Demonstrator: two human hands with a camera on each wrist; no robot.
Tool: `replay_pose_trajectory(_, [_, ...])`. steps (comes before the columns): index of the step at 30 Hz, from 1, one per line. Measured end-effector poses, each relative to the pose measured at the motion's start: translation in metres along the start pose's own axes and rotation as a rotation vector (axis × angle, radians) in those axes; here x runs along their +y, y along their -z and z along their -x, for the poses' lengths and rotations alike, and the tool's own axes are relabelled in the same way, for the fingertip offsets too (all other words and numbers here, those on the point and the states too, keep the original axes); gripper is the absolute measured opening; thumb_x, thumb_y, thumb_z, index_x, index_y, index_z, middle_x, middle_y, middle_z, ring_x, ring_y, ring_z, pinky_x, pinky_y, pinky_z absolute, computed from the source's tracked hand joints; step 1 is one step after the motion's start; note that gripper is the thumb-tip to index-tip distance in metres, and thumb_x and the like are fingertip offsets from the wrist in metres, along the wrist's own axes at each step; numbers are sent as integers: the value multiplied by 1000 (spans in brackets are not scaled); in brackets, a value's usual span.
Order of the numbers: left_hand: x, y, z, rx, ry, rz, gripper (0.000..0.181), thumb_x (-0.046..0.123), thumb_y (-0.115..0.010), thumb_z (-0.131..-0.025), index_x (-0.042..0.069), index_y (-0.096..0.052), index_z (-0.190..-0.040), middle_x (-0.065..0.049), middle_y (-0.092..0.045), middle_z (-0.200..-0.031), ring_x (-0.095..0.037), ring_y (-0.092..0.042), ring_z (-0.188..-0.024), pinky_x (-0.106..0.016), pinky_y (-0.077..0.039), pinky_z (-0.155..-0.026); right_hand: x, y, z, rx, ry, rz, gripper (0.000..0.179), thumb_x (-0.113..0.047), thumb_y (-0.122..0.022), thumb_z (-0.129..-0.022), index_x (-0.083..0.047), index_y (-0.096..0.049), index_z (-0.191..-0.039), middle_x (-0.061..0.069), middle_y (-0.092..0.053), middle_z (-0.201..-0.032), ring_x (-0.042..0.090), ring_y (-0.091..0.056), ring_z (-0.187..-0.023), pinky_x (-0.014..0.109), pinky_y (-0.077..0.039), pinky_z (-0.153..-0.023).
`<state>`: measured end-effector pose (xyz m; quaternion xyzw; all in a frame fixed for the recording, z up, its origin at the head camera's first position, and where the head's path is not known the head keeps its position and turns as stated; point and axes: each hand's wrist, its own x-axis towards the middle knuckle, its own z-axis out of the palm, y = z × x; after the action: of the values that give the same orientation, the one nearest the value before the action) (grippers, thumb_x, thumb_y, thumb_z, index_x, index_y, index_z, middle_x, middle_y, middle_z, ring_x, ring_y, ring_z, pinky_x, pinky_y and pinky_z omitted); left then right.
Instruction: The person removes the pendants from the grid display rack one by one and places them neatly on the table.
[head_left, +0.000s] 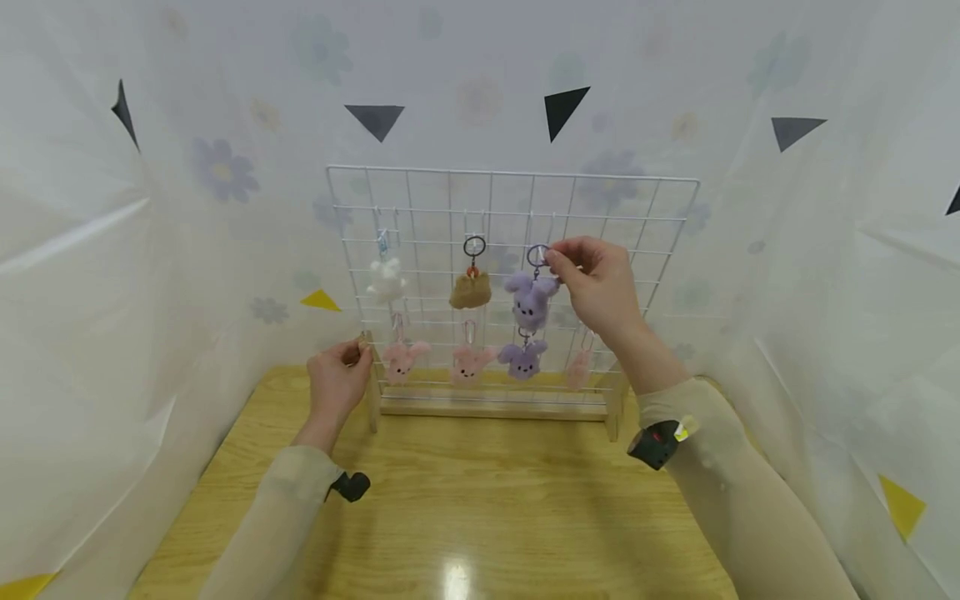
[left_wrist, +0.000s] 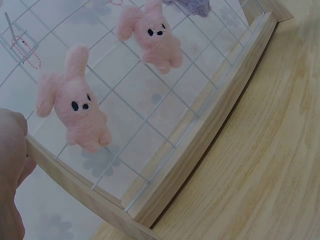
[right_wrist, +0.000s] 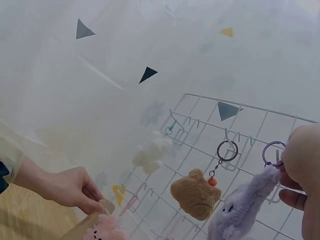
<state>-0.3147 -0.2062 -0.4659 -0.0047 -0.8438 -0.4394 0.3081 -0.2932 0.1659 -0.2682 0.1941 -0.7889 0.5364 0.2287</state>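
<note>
So, biggest stuff first: there's a pale plastic-looking backdrop (head_left: 480, 50) behind everything, then the wood-grain surface (head_left: 465, 492) filling the bottom of the frame. Standing on that, mid-frame, is a white wire grid rack (head_left: 491, 172) in a wooden base.

Hands next. The right hand (head_left: 600, 283), right of centre, pinches the edge of a key ring between thumb and fingers. The left hand (head_left: 341, 375), lower left, grips the top of the rack's wooden side post (head_left: 372, 392).

The purple plush bunny keychain (head_left: 531, 302) hangs from that ring, just right of centre and just left of the right hand, which is way nearer than the left. Its long axis runs roughly upright, ears up, just above another purple bunny (head_left: 523, 360). Also on the grid: a brown plush (head_left: 470, 292), a white plush (head_left: 386, 281) and some pink ones along the lower row.

Smallest but most important imo: the purple key ring (right_wrist: 264, 154) vs the wire hook (right_wrist: 277, 156). They overlap in the right wrist view, but I can't tell if the ring's actually over the tip.
</note>
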Motion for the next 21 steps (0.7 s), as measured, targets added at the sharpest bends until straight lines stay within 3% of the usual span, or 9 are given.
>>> replay_pose_trajectory(6, [-1, 0, 0, 4, 7, -2, 23, 14, -73, -100, -6, -80, -108, -22, -78, -93, -34, -77, -83, -50, -64, -69, -2, 1, 4, 4, -7, -13, 20, -13, -70, -105, 5, -76, -105, 13, -72, -91, 17, -64, -78, 22, -50, -64])
replay_pose_trajectory(11, [-2, -1, 0, -2, 11, 3, 23, 14, -73, -100, -6, -80, -109, -22, -78, -93, -34, -78, -83, -50, -64, -70, -2, 4, 9, 10, -4, 1, 20, -14, -70, -105, 6, -76, -105, 16, -72, -91, 18, -64, -77, 22, -45, -56])
replay_pose_trajectory(21, [-4, -1, -2, 0, -11, 3, 22, 12, -74, -99, -7, -80, -108, -22, -78, -93, -34, -78, -82, -49, -64, -70, -5, 11, 19, -6, 17, -19, 19, -11, -69, -105, 7, -74, -106, 22, -71, -94, 25, -65, -80, 22, -49, -60])
